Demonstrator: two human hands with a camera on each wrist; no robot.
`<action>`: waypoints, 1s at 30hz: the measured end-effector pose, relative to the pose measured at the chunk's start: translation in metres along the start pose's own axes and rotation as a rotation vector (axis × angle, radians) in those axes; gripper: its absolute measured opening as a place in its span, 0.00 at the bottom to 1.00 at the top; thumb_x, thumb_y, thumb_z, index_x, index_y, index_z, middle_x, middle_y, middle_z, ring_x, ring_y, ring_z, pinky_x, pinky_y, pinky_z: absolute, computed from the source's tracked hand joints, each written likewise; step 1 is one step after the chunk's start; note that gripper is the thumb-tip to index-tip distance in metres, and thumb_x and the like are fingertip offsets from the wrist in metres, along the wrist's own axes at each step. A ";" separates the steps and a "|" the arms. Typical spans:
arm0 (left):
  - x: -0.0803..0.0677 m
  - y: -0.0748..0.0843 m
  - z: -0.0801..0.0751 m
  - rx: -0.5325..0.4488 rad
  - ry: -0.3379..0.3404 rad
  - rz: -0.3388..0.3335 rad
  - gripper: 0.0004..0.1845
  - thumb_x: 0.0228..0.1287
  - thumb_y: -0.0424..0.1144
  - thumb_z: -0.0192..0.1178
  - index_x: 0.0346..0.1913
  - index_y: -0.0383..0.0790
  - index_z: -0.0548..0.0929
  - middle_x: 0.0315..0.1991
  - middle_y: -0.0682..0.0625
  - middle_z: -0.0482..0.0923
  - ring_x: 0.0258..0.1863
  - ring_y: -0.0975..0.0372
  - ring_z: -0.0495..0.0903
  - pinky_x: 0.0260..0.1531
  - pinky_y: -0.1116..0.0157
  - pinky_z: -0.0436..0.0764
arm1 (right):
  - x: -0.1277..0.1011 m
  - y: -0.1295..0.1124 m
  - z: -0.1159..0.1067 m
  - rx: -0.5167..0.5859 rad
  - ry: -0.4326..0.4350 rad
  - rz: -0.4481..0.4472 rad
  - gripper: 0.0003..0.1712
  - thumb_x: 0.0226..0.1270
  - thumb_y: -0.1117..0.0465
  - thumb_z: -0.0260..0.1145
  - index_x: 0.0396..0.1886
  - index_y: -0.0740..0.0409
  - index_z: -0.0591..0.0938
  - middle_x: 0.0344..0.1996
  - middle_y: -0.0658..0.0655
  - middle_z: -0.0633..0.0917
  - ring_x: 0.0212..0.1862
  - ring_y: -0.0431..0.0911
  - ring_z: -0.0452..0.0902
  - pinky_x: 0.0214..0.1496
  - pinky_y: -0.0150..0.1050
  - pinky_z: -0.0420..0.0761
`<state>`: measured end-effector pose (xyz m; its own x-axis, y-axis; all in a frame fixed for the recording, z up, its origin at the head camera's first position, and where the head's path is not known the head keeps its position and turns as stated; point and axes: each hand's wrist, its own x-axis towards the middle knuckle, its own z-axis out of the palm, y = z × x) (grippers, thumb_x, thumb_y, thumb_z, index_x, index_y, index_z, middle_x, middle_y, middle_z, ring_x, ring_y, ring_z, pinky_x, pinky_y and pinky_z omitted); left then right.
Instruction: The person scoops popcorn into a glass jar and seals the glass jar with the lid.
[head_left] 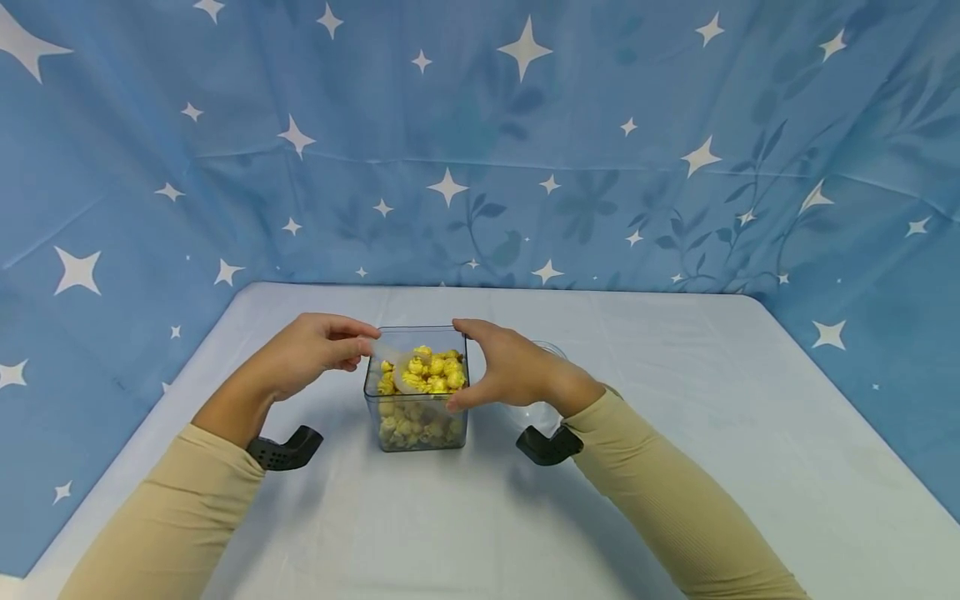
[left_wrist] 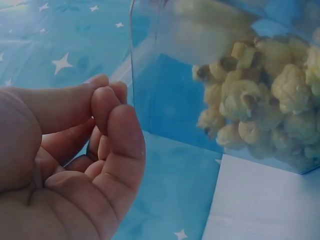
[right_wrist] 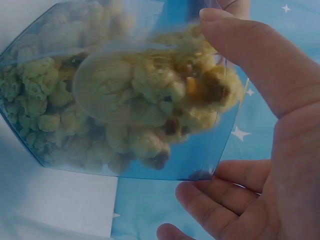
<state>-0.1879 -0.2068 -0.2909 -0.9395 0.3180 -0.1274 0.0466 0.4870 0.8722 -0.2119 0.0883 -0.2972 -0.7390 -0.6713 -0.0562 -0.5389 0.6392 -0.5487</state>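
A clear, smoke-tinted square container (head_left: 420, 423) full of yellow popcorn (head_left: 435, 367) stands on the table. My left hand (head_left: 322, 346) is at its left rim and pinches the handle of a translucent white spoon (head_left: 405, 383) between thumb and fingertips. The spoon's bowl dips into the popcorn; through the container wall it shows as a pale oval in the right wrist view. My right hand (head_left: 517, 362) grips the container's right side, thumb at the near corner and fingers at the far one. In the left wrist view the spoon handle is faint beside the wall.
A clear round bowl (head_left: 536, 414) stands just right of the container, partly hidden under my right wrist. White cloth covers the table (head_left: 405, 533). Behind it hangs a blue curtain (head_left: 480, 225) with white stars.
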 end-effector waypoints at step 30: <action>0.005 -0.024 -0.009 -0.222 0.038 0.029 0.22 0.78 0.32 0.53 0.65 0.19 0.69 0.44 0.46 0.76 0.39 0.62 0.77 0.45 0.67 0.80 | 0.000 0.001 0.000 0.004 0.003 -0.020 0.63 0.54 0.40 0.78 0.80 0.61 0.54 0.76 0.59 0.60 0.74 0.53 0.58 0.72 0.52 0.62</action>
<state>-0.1963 -0.2242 -0.3085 -0.9511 0.2966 -0.0865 0.0020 0.2860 0.9582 -0.2124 0.0893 -0.2983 -0.7292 -0.6830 -0.0425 -0.5520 0.6238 -0.5534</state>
